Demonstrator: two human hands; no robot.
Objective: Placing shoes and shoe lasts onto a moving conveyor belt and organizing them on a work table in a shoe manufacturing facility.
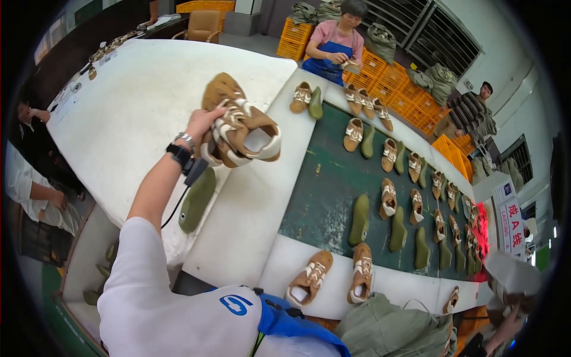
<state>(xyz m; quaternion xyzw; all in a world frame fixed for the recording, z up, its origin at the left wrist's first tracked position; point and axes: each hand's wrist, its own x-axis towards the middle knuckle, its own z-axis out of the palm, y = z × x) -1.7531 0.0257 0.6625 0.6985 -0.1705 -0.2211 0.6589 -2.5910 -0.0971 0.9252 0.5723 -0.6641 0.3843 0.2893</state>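
My left hand (pixel 201 126), with a metal watch and a black strapped device at the wrist, is closed on tan sneakers (pixel 253 132) with cream stripes and laces. They are raised above the white tabletop (pixel 148 89); at least two are bunched together, soles partly showing, and my fingers are partly hidden behind them. Below my wrist lies a green shoe last (pixel 197 201) on the white surface. My right hand is not in view. Closer to my body, a tan sneaker (pixel 310 277) and another tan sneaker (pixel 361 272) stand on the white border of the green conveyor (pixel 321 202).
Rows of tan sneakers and green lasts (pixel 360 220) cover the conveyor. Across it, a co-worker in a blue apron (pixel 333 62) handles a shoe. Orange crates (pixel 392 80) line the wall. A grey-green cloth (pixel 392 327) lies near my right side. People stand at far left and right.
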